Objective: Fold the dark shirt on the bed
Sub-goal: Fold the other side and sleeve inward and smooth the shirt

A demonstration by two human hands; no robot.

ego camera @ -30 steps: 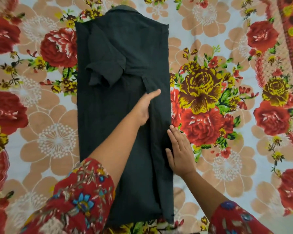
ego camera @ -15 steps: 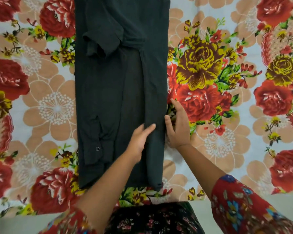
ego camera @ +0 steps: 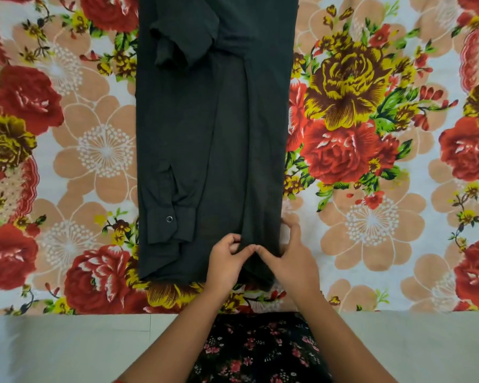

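Both hands are down at the near hem of the dark shirt (ego camera: 205, 139), side by side and almost touching. The left hand (ego camera: 224, 263) has its fingers curled in, pinching a bit of the black cloth between thumb and fingertips. The right hand (ego camera: 295, 258) does the same just beside it — thumb on top of the fabric, the other fingers tucked around the shirt's right edge where it meets the bed. So each hand is closed on the lower right corner of the garment, not flat on it.

The shirt itself lies lengthwise on the bed as a long narrow strip, its sides already turned in toward the middle. A folded sleeve (ego camera: 181, 42) rests across the upper left part, and a cuff with a small metal snap (ego camera: 169, 219) lies lower down on the left, near the hem. A lengthwise crease runs up from between the hands.

Under it all is the floral bedsheet (ego camera: 371, 134) — big red and yellow roses, peach blossoms on white. The bed's near edge sits just below the hem, with pale floor (ego camera: 67, 349) beyond.
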